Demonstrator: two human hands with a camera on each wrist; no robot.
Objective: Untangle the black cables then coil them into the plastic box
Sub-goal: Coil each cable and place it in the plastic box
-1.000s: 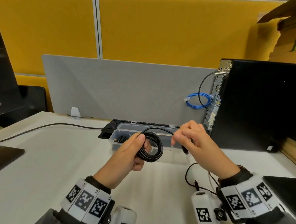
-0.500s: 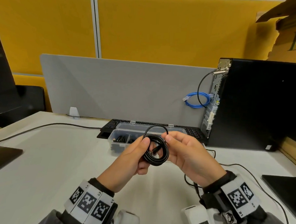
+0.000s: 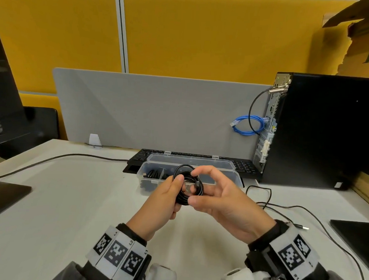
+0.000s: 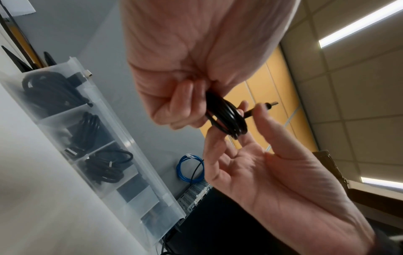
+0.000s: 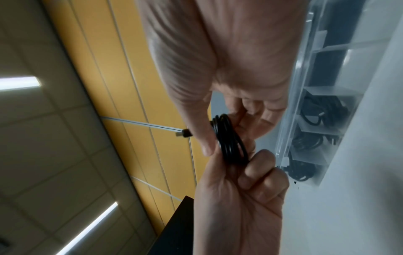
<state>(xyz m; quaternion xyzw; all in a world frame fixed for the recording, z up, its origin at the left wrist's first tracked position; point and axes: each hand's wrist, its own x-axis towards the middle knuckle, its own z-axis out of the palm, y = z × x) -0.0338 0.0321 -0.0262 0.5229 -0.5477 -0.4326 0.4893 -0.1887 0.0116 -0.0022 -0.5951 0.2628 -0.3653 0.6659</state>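
A black cable [image 3: 199,184] wound into a small coil hangs above the table in front of the clear plastic box [image 3: 233,177]. My left hand [image 3: 165,198] grips the coil's left side between thumb and curled fingers. My right hand [image 3: 219,197], palm turned up, pinches the coil's right side with thumb and fingertips. The cable's plug end [image 4: 269,105] sticks out past the coil [image 4: 226,119] beside the right hand [image 4: 261,163]. The box [image 4: 113,131] has several compartments; three hold coiled black cables. A second black cable [image 3: 282,206] lies loose on the table to the right.
A black keyboard [image 3: 242,165] lies behind the box against a grey divider [image 3: 159,112]. A black computer tower [image 3: 329,130] stands at the right with a blue cable [image 3: 247,125] at its back. A monitor base [image 3: 1,196] sits at the left, a dark pad [image 3: 358,236] at the right.
My right hand came in from the right, turned palm up and took hold of the coil; the last free length of cable is now wound in. The left hand kept its grip.
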